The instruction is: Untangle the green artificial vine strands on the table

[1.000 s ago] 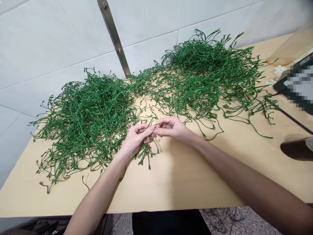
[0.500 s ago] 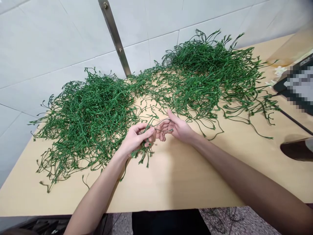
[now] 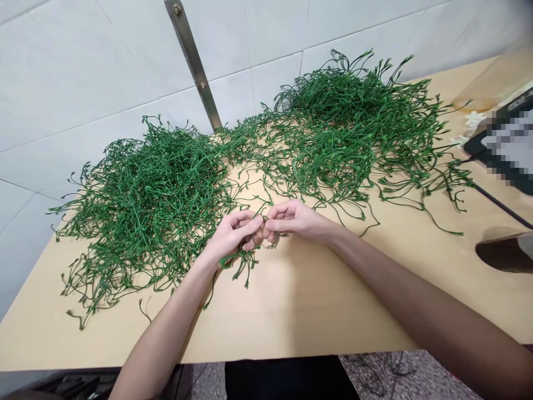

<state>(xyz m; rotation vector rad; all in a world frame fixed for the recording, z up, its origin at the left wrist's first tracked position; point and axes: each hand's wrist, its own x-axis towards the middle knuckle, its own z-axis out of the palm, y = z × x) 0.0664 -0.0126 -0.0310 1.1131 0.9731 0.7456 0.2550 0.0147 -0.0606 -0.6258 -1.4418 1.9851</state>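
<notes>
My left hand [image 3: 237, 233] is closed on a small bunch of thin green artificial plant stems [image 3: 245, 261], whose tufted ends hang below the fingers. Thumb and fingertips of my right hand [image 3: 291, 219] are pinched together right beside the left fingertips, on a stem that shows only in part between the two hands. Left of my hands spreads a large tangled heap of the same green stems [image 3: 154, 178]. A second heap [image 3: 341, 122] lies farther back on the right, and looser stems link the two.
The heaps lie on a light wooden table [image 3: 333, 311] against a white tiled wall [image 3: 104, 66] with a metal strip [image 3: 195, 64]. To the right are a dark-framed device [image 3: 478, 147], a black cable [image 3: 503, 205], a dark brown cylindrical object [image 3: 502, 256] and small white pieces [image 3: 474, 119].
My right hand's fingers were spread with a stem across them; now they have closed into a pinch and moved left against the left fingertips. My left hand has barely moved.
</notes>
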